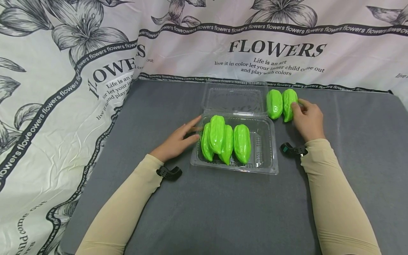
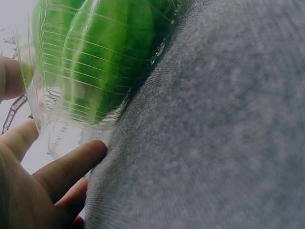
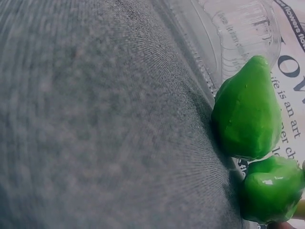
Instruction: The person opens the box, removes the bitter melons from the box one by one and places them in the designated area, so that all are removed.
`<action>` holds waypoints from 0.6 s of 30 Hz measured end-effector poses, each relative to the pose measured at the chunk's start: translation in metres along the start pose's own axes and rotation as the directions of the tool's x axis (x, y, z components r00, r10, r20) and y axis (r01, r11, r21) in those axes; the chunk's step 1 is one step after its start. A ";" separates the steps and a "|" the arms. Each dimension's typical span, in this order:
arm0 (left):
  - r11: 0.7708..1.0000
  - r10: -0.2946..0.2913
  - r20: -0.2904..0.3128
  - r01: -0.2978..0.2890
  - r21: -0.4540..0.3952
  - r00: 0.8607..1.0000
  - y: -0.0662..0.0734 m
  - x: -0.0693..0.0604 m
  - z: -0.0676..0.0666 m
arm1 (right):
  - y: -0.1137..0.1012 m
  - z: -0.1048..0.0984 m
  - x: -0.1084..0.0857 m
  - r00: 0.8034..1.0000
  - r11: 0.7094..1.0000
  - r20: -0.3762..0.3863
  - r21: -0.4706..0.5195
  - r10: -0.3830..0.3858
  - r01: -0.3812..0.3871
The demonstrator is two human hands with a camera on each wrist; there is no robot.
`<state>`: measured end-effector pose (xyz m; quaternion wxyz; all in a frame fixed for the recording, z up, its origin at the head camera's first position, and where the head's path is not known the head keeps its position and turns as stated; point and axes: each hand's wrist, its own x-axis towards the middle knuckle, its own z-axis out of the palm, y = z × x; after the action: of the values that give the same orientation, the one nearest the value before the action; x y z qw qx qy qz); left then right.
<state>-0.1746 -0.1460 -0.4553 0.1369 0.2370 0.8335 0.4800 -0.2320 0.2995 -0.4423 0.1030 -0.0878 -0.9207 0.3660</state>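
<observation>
A clear plastic clamshell container (image 1: 234,169) lies with its lid (image 1: 236,97) folded back. Several glossy light-green, ribbed vegetables with tapered ends, possibly toy peppers, are inside; one (image 1: 217,134) lies on top of others and another (image 1: 242,143) sits apart to the right. My left hand (image 1: 175,143) rests its extended fingers against the container's left side; the left wrist view shows its fingertips (image 2: 97,147) at the clear wall. Beyond the container's right edge, my right hand (image 1: 308,119) pinches a green vegetable (image 1: 289,105) between thumb and fingers. Beside it lies a similar green vegetable (image 1: 275,103).
A dark grey cloth (image 1: 204,212) covers the table. White fabric with flower drawings and lettering (image 1: 277,49) hangs at the back and left (image 1: 47,141). Black bands (image 1: 169,173) are on both wrists.
</observation>
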 end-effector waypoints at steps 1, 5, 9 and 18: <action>1.000 0.001 0.000 -0.001 0.000 1.000 0.000 0.000 0.000 | 0.000 0.000 0.000 1.000 1.000 0.001 0.000 -0.002 0.002; 1.000 0.002 -0.002 -0.002 -0.006 1.000 -0.001 0.000 0.000 | 0.000 0.001 0.001 1.000 1.000 -0.006 -0.001 -0.011 0.011; 1.000 -0.003 -0.001 0.003 -0.009 1.000 -0.001 0.001 0.000 | 0.000 0.001 0.000 1.000 1.000 -0.011 0.001 -0.012 0.012; 1.000 -0.020 -0.005 0.020 -0.020 1.000 0.001 0.000 0.000 | -0.003 0.000 -0.002 1.000 1.000 0.006 0.013 -0.003 0.003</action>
<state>-0.1742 -0.1454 -0.4545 0.1421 0.2260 0.8313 0.4876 -0.2302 0.2969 -0.4401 0.1015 -0.0848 -0.9187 0.3721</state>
